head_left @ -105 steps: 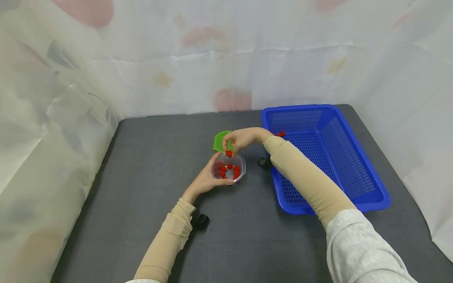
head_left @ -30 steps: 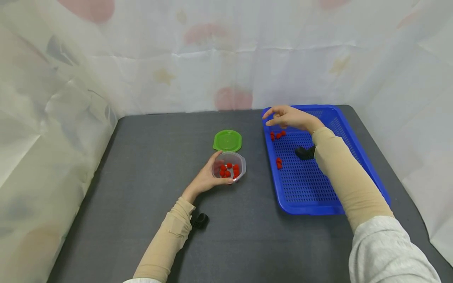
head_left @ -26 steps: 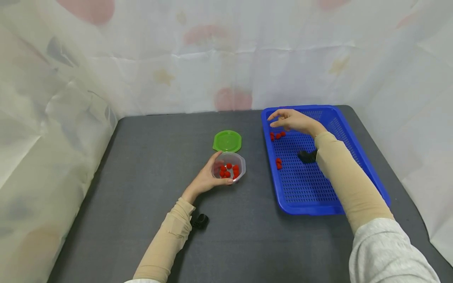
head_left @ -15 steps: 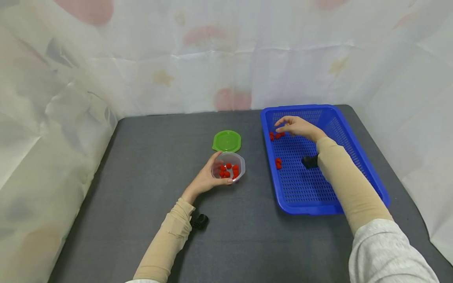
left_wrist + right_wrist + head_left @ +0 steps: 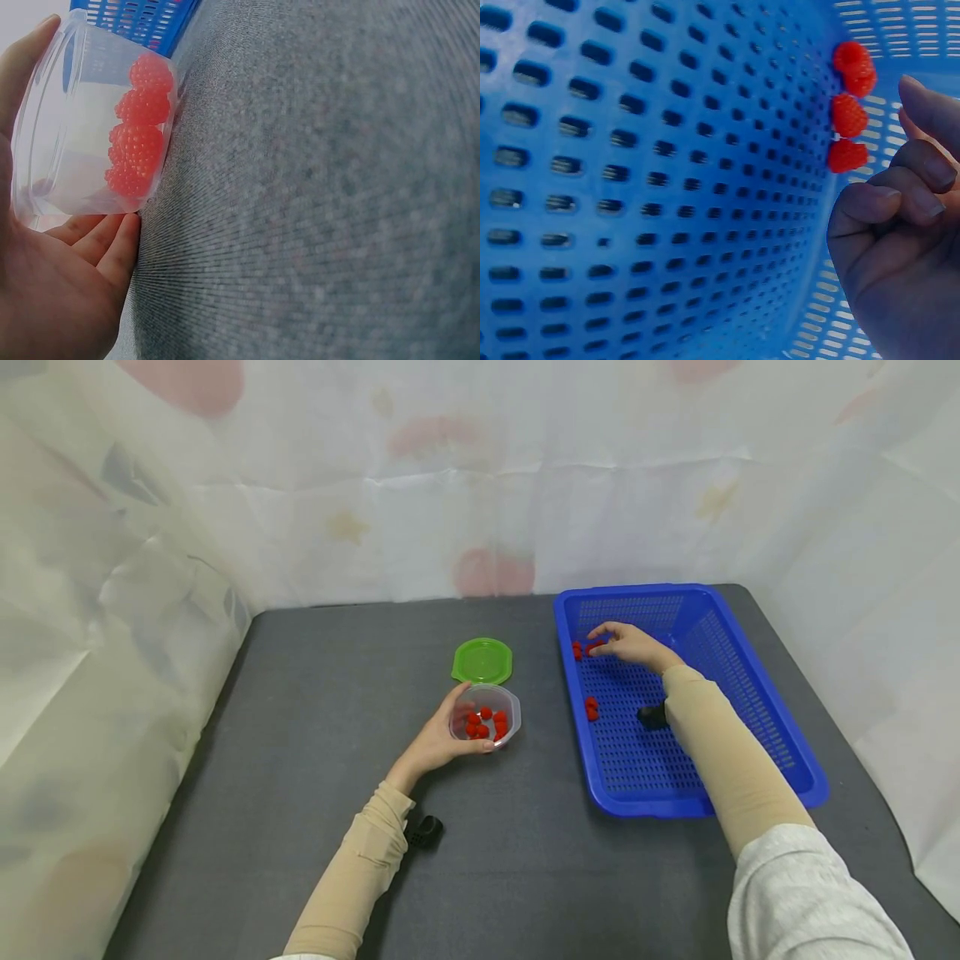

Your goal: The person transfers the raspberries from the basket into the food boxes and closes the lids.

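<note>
A clear plastic tub (image 5: 513, 699) with several red raspberries (image 5: 500, 718) in it stands on the table. My left hand (image 5: 433, 745) grips its side, thumb and fingers around the wall. In the left wrist view, the raspberries (image 5: 139, 150) lie along the bottom of the tub (image 5: 82, 127). Over the far left part of the blue basket (image 5: 660, 772) is my right hand (image 5: 636, 647), thumb and index finger apart, its other fingers curled with nothing seen in them. Several raspberries (image 5: 850, 116) lie close to those fingertips, partly hidden by the hand in the head view.
Behind the tub a green lid (image 5: 482, 662) lies on the dark grey table (image 5: 337, 710). Two more raspberries (image 5: 592, 708) sit by the basket's left wall. A patterned white sheet (image 5: 420, 527) closes off the back and sides. Black wrist devices (image 5: 426, 831) are on both arms.
My right hand held a raspberry over the tub, then went right to the basket; lately it has lowered toward the raspberries there. The left hand and tub have stayed put.
</note>
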{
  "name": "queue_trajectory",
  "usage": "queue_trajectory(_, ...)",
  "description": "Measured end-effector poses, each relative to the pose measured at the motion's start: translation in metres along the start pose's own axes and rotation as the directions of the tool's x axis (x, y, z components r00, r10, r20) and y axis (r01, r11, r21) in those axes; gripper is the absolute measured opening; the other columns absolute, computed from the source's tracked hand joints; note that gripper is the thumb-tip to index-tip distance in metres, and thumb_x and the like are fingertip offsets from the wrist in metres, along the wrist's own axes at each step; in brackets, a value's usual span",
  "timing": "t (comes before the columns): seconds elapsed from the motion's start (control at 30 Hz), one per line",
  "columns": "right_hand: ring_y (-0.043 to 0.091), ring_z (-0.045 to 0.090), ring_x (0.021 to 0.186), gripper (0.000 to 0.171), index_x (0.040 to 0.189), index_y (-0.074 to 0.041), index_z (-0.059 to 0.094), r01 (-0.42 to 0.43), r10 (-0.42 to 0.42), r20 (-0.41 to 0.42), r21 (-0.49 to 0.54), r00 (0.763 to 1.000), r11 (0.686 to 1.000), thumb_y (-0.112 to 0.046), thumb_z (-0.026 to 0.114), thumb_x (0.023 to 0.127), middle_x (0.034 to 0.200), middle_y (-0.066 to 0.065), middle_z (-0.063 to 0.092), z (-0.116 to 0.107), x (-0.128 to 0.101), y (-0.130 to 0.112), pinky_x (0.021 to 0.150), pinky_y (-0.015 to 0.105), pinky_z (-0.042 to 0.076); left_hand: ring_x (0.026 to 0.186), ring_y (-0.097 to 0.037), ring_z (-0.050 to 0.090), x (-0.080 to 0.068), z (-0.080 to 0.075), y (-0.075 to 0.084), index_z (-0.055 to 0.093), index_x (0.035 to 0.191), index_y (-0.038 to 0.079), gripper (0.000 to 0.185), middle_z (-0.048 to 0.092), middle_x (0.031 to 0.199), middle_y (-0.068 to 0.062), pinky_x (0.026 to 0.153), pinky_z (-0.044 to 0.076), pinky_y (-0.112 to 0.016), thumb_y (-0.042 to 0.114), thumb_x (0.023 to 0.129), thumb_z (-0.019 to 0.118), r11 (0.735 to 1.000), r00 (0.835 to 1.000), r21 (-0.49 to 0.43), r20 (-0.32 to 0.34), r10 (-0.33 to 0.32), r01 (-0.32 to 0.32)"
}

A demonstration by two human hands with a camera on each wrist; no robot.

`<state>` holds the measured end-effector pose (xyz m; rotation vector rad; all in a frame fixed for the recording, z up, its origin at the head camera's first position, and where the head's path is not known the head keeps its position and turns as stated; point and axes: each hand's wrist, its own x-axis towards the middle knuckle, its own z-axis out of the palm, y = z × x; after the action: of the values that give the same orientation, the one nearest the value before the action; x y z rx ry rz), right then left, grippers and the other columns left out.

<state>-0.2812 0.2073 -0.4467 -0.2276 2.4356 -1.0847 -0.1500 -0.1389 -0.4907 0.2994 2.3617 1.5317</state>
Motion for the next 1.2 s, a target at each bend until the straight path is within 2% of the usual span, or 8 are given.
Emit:
queue_trajectory(0.1,0.035,0.036,0.124,0.046,0.134,-0.004,0.044,-0.004,0.004,0.003,-0.009,1.000,1.000,-0.021,0.056,0.093,0.142,0.021,0.035,0.002,0.000,0.002,0.101,0.053,0.031,0.134,-0.024,0.040,0.002,0.001,-0.007,0.017,0.149,0.025,0.101,0.044,0.141,-0.009,0.108,0.033,-0.049,0.030,0.071,0.081,1.000,1.000,0.014,-0.009,0.008,-0.008)
queue_trajectory(0.27,0.027,0.042,0.091,0.051,0.137,-0.005,0.041,-0.022,0.021,-0.022,-0.039,1.000,0.999,-0.023,0.058,0.092,0.108,0.016,0.048,0.004,0.002,0.006,0.079,0.041,0.036,0.133,-0.023,0.041,0.003,0.001,-0.008,0.017,0.148,0.026,0.101,0.045,0.140,-0.007,0.107,0.033,-0.050,0.033,0.070,0.081,1.000,1.000,0.019,-0.017,0.011,-0.011)
queue_trajectory(0.4,0.018,0.037,0.073,0.052,0.137,-0.006,0.041,-0.040,0.040,-0.010,-0.044,0.999,0.998,-0.024,0.058,0.092,0.086,0.006,0.038,0.007,0.006,0.013,0.068,0.033,0.032,0.133,-0.022,0.041,0.002,0.001,-0.008,0.017,0.148,0.027,0.101,0.045,0.139,-0.006,0.107,0.034,-0.049,0.034,0.070,0.081,1.000,1.000,0.018,-0.016,0.005,-0.004)
queue_trajectory(0.6,0.020,0.038,0.079,0.049,0.135,-0.006,0.045,-0.033,0.033,0.001,-0.059,0.999,0.998,-0.023,0.059,0.091,0.113,0.015,0.044,0.011,0.008,0.016,0.069,0.032,0.033,0.133,-0.024,0.041,0.001,0.001,-0.007,0.018,0.148,0.025,0.101,0.045,0.140,-0.007,0.107,0.034,-0.049,0.034,0.070,0.081,1.000,1.000,0.007,-0.012,0.010,-0.010)
queue_trajectory(0.8,0.025,0.039,0.092,0.045,0.134,-0.009,0.046,-0.037,0.038,0.030,-0.047,0.999,0.998,-0.021,0.057,0.093,0.136,0.019,0.036,0.013,0.009,0.019,0.070,0.032,0.033,0.133,-0.022,0.041,0.001,0.001,-0.007,0.017,0.148,0.026,0.102,0.045,0.139,-0.005,0.107,0.034,-0.049,0.034,0.070,0.081,1.000,1.000,0.011,-0.010,-0.003,0.003)
queue_trajectory(0.97,0.024,0.041,0.086,0.044,0.133,-0.007,0.046,-0.014,0.015,0.023,-0.063,1.000,0.998,-0.017,0.058,0.092,0.138,0.020,0.036,0.014,0.010,0.019,0.071,0.033,0.034,0.133,-0.025,0.040,0.000,0.000,-0.003,0.016,0.149,0.024,0.101,0.043,0.141,-0.009,0.108,0.032,-0.049,0.030,0.071,0.081,1.000,1.000,-0.004,0.006,0.011,-0.011)
queue_trajectory(1.03,0.021,0.041,0.076,0.045,0.133,-0.007,0.046,-0.008,0.010,0.018,-0.083,1.000,0.996,-0.017,0.059,0.091,0.127,0.019,0.043,0.014,0.011,0.018,0.067,0.032,0.035,0.134,-0.028,0.039,-0.002,-0.001,0.001,0.016,0.149,0.023,0.100,0.042,0.142,-0.013,0.108,0.032,-0.050,0.028,0.073,0.080,1.000,1.000,-0.010,0.015,0.020,-0.020)
queue_trajectory(1.2,0.020,0.040,0.073,0.046,0.132,-0.007,0.047,-0.005,0.006,0.013,-0.110,1.000,0.994,-0.014,0.061,0.089,0.110,0.016,0.046,0.015,0.012,0.019,0.066,0.032,0.035,0.135,-0.027,0.039,-0.001,-0.002,-0.002,0.016,0.149,0.025,0.101,0.041,0.143,-0.012,0.108,0.033,-0.049,0.030,0.072,0.080,1.000,1.000,-0.009,0.011,0.018,-0.018)
